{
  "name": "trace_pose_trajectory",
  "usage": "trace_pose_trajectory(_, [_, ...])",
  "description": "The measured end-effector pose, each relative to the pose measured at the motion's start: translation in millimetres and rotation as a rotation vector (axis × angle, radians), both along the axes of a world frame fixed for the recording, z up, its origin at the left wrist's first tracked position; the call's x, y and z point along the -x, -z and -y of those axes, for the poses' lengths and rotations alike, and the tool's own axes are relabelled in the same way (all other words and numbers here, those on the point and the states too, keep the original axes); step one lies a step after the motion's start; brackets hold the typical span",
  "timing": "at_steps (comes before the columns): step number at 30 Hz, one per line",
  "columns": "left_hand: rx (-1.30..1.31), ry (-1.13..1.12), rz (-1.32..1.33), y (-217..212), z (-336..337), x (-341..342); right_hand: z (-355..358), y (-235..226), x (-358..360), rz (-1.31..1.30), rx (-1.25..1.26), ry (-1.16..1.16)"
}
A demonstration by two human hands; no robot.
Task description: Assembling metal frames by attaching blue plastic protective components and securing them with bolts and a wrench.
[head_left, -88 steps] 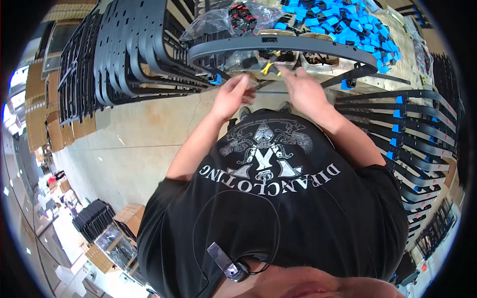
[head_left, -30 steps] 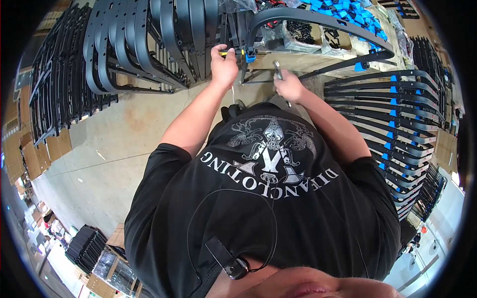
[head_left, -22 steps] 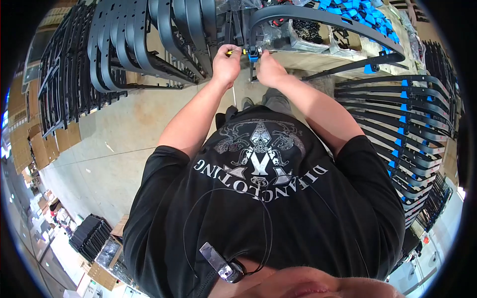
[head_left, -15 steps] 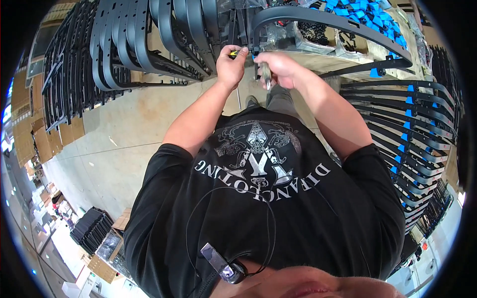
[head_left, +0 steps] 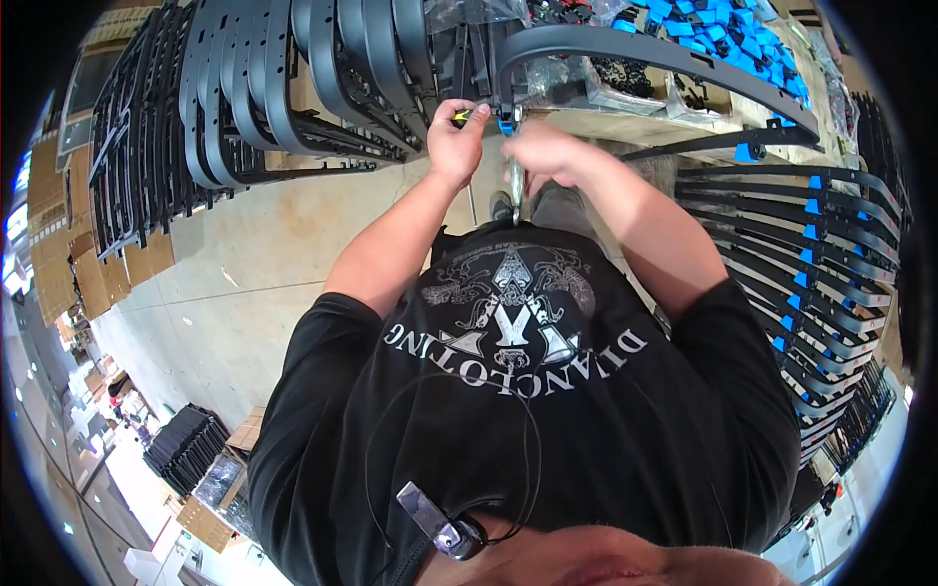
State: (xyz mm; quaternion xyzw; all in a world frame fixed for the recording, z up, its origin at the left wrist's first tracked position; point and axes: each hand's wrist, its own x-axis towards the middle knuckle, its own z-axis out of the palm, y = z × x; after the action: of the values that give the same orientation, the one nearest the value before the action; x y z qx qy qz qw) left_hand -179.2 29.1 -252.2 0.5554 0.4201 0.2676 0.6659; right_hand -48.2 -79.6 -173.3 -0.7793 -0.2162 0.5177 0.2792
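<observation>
In the head view, my left hand point(head_left: 456, 146) is closed around a yellow-and-black handle. A thin metal shaft point(head_left: 473, 205) shows below that hand, so it looks like a screwdriver. My right hand point(head_left: 547, 154) is closed on a silver metal hand tool point(head_left: 516, 186), whose exact kind is not clear. Both hands are at the near end of a dark curved metal frame point(head_left: 625, 41), which lies over the bench edge. At that end, between the hands, sits a small blue piece point(head_left: 506, 126). My right fingers partly hide the tool and the contact there.
More dark curved frames point(head_left: 264, 88) stand in rows at left. Others with blue pieces point(head_left: 796, 278) are stacked at right. The bench point(head_left: 625, 125) carries boxes of small black parts point(head_left: 625, 78) and a heap of blue pieces point(head_left: 718, 34). Cardboard point(head_left: 93, 278) stands far left.
My right hand has moved slightly down, and its silver tool has swung lower and left. The left hand stays nearly in place. The whole view has shifted a little.
</observation>
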Motion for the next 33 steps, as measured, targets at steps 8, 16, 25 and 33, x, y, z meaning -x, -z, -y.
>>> trace_pose_trajectory(8, [-0.080,-0.009,-0.026,-4.5,5.4,-1.4,3.1,20.6,4.6,0.057,0.013,-0.075])
trace_pose_trajectory(16, [-0.105,-0.002,-0.001,1.4,5.5,-2.9,4.6,25.6,8.6,0.105,0.101,-0.178])
trace_pose_trajectory(25, [0.032,-0.005,-0.055,-15.1,7.1,-2.3,5.1,39.4,4.3,0.573,0.068,-0.235])
trace_pose_trajectory(33, [0.052,0.021,-0.051,-10.2,5.2,-5.0,11.6,57.1,7.1,0.582,-0.011,-0.227])
